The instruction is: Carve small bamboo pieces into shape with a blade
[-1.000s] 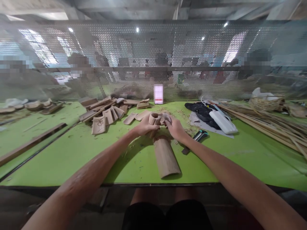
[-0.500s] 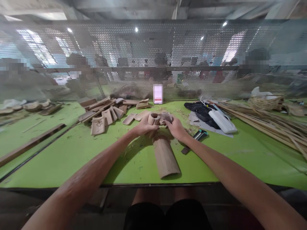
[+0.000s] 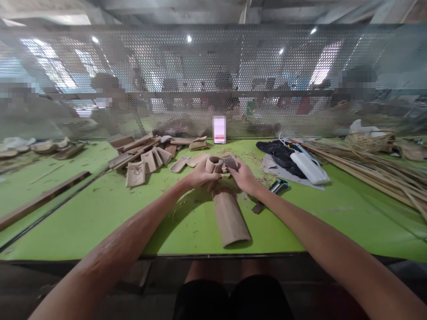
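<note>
My left hand (image 3: 199, 176) is wrapped round a short hollow bamboo piece (image 3: 214, 164), its open end facing up. Close beside it, my right hand (image 3: 244, 177) pinches a small greyish piece (image 3: 231, 163), which looks like sandpaper, against the bamboo's right side. Below both hands a large curved bamboo piece (image 3: 231, 218) lies on the green table (image 3: 180, 235), rounded side up. A utility knife with a teal end (image 3: 279, 186) rests right of it, partly behind my right forearm.
Cut bamboo pieces (image 3: 150, 158) are heaped at the back left. Back right are a dark cloth (image 3: 278, 155), a white device (image 3: 308, 169) and long bamboo strips (image 3: 367, 173). A lit phone (image 3: 219, 130) stands before a mesh screen (image 3: 187, 80); people sit behind it.
The greyish piece in my right hand has shifted and tilted slightly against the bamboo. Both hands keep their holds, and the view has moved a little.
</note>
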Demonstrator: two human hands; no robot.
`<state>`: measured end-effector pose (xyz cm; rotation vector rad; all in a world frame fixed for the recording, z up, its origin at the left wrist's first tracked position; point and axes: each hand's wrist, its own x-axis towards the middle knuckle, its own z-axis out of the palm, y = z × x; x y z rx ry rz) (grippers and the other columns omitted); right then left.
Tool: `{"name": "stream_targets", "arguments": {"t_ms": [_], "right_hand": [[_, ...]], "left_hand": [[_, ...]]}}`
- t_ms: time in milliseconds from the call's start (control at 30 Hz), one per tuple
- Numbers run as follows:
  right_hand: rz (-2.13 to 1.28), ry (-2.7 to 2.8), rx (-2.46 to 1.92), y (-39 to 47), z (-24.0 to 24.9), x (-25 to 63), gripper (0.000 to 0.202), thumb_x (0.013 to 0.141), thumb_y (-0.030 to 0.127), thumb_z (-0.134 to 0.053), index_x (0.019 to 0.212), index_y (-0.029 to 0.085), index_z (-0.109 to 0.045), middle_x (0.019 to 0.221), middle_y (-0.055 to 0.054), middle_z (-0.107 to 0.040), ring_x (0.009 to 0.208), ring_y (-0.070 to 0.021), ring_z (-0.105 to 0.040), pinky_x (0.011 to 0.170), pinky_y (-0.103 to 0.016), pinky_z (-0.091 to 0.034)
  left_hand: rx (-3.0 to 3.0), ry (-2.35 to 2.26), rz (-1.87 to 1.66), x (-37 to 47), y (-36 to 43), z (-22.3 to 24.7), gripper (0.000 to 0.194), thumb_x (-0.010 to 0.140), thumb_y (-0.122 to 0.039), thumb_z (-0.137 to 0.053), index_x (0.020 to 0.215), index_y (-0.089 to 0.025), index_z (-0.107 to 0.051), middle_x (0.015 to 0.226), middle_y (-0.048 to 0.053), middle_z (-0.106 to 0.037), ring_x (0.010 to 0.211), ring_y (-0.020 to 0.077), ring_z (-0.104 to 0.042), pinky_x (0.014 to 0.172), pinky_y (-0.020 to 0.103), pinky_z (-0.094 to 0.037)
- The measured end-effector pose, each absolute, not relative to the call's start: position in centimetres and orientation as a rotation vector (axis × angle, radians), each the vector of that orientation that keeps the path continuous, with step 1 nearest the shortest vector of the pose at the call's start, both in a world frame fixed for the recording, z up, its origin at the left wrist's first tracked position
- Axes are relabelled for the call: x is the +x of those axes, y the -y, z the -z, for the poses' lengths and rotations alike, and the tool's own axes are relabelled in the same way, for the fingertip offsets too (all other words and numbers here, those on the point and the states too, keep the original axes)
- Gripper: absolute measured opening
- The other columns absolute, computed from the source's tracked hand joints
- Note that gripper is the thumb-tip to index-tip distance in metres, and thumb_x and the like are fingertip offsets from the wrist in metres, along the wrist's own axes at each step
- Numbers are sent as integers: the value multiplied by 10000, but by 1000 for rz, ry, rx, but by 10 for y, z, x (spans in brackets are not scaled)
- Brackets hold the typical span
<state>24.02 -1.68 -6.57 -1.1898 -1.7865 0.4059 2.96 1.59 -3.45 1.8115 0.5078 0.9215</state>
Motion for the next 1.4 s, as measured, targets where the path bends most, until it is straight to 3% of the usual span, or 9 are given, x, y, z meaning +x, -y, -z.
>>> {"name": "stream_targets", "arguments": {"t_ms": [200, 733, 1167, 1400], "right_hand": [[-551, 1725, -1209, 17, 63, 239, 177, 954, 337, -570, 1036, 192, -630, 887, -60, -668, 744, -207, -626, 695, -367, -547], [-465, 1736, -1219, 26, 53, 234, 124, 926, 300, -529, 839, 215, -554, 748, -1, -607, 728, -194, -577, 700, -337, -444], [-885, 1316, -1172, 23, 47, 228, 110, 813, 257, -714, 749, 199, -645, 666, -10, -674, 601, -179, -631, 646, -343, -551], [-1225, 1030, -997, 26, 48, 226, 147, 735, 251, -854, 789, 172, -744, 786, -70, -769, 708, -216, -719, 704, -361, -622]], "left_hand": [[1810, -503, -910, 29, -15, 35, 626, 705, -388, -878, 1191, -128, -582, 1096, 120, -698, 1025, 276, -685, 937, 443, -568], [1801, -481, -929, 30, -18, 38, 573, 695, -359, -885, 1133, -130, -594, 1024, 106, -707, 982, 261, -687, 905, 426, -569], [1784, -508, -900, 29, -15, 36, 604, 710, -345, -877, 1182, -128, -568, 1016, 103, -701, 953, 253, -693, 885, 423, -578], [1784, -509, -897, 28, -14, 35, 588, 720, -354, -859, 1183, -132, -572, 1066, 117, -707, 972, 259, -699, 888, 416, -573]]}}
